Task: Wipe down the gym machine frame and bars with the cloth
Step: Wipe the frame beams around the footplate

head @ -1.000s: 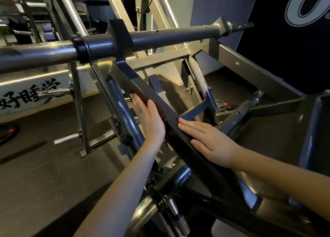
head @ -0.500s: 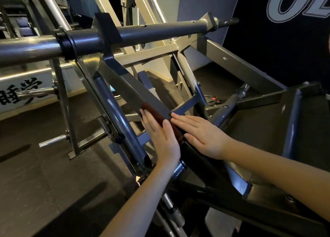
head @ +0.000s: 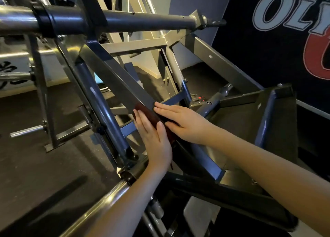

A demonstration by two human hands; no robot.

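On cloth (head: 148, 113), flat right hand (head: 185, 124)

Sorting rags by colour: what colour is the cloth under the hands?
The cloth is dark red; head view.

Both forearms reach forward and converge. The left hand (head: 155, 138) lies flat with straight fingers; the right hand (head: 184, 122) lies flat too, its thumb seemingly tucked underneath, hidden.
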